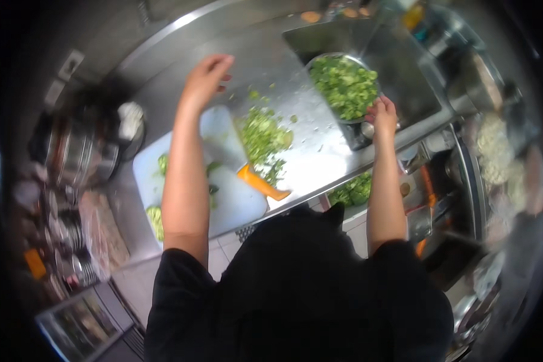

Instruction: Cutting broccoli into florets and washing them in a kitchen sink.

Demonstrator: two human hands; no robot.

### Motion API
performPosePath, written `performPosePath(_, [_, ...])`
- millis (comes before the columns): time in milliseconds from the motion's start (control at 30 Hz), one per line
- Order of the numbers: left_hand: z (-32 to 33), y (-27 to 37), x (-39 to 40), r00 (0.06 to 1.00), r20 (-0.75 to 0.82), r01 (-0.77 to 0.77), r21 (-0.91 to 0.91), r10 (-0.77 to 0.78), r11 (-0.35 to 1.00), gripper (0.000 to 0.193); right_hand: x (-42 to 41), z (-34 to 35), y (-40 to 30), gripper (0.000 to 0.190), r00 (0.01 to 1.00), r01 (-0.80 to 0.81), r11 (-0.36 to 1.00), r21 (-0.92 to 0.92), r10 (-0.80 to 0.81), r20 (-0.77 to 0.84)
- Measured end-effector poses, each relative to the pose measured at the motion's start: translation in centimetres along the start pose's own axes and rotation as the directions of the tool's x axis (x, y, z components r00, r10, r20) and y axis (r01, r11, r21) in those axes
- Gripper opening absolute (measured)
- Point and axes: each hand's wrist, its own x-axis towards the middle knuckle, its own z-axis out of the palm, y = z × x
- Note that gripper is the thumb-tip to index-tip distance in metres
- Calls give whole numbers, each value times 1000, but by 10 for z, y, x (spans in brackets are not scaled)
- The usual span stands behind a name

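Note:
My left hand (pixel 211 74) is raised above the steel counter (pixel 262 54), beyond the white cutting board (pixel 235 206), with nothing seen in it. A knife with an orange handle (pixel 262 183) lies across the board's right part, its blade partly blurred. Beside the board is a heap of chopped green vegetable pieces (pixel 262 135). My right hand (pixel 383 113) grips the near right rim of a round metal bowl full of cut green vegetables (pixel 344 86), which is at the sink. Larger green pieces (pixel 154 221) lie at the board's left edge, partly behind my left forearm.
The sink basin (pixel 402 77) is at the back right. Metal pots (pixel 81 154) and a plastic-wrapped package (pixel 102 231) are at the left. Below the counter's front edge sits a container of green vegetables (pixel 353 190). Shelves with kitchenware stand at the right.

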Motion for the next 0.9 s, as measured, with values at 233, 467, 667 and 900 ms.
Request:
performPosePath(233, [-113,-96,-126,954,-296,82,98,-49,992,22,-155,114,-5,32,672,541,798,-264,-223,706])
performPosePath(467, [-33,-100,-192,911,-266,409,682,-315,607,48,-239,148,2,62,400,842,359,-403,87,912])
performPosePath(667, [-11,-134,-198,953,-273,56,582,130,811,32,-216,148,32,60,451,754,552,-356,-41,892])
performPosePath(900, [-8,-155,-201,946,-224,-146,343,232,928,17,-246,126,0,50,514,370,793,-484,259,818])
